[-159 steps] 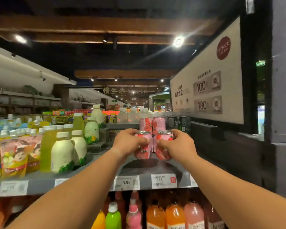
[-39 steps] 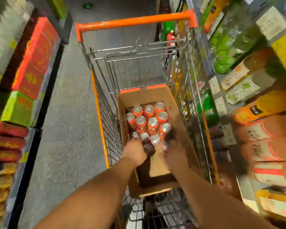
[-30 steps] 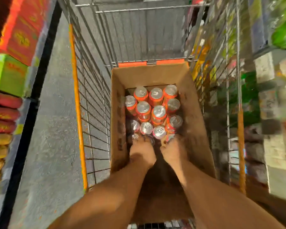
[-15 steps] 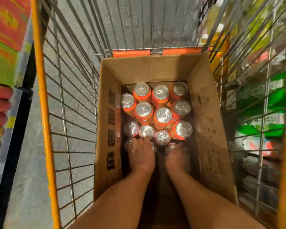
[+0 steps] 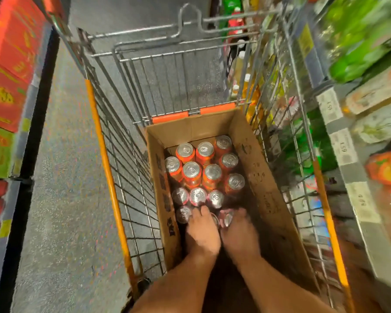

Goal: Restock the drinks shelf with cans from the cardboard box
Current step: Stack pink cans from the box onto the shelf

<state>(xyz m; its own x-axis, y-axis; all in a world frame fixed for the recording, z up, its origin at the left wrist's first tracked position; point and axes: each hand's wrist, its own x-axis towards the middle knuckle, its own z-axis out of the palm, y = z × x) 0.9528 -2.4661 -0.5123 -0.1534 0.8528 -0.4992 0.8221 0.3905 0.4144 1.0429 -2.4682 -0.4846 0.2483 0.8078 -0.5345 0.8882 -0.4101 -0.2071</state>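
The open brown cardboard box sits in the basket of a wire shopping trolley with orange trim, and its far half is packed with upright aluminium drink cans: a block of orange-sided cans at the back and a row of pink-sided cans just in front of it. Both hands are down inside the box at the near edge of the pink row. The left hand has its fingers curled over the top of one pink can, and the right hand is wrapped round the neighbouring can, whose silver lid shows between the two hands; motion blur hides the fingertips, so how firm each hold is cannot be told. The step in hand looks like picking up a pair of cans, one per hand. The next move would call for lifting both straight up clear of the box wall, without knocking the pink cans just beside them, then turning to the drinks shelving that runs along the right of the trolley, with its price tags and bottles.
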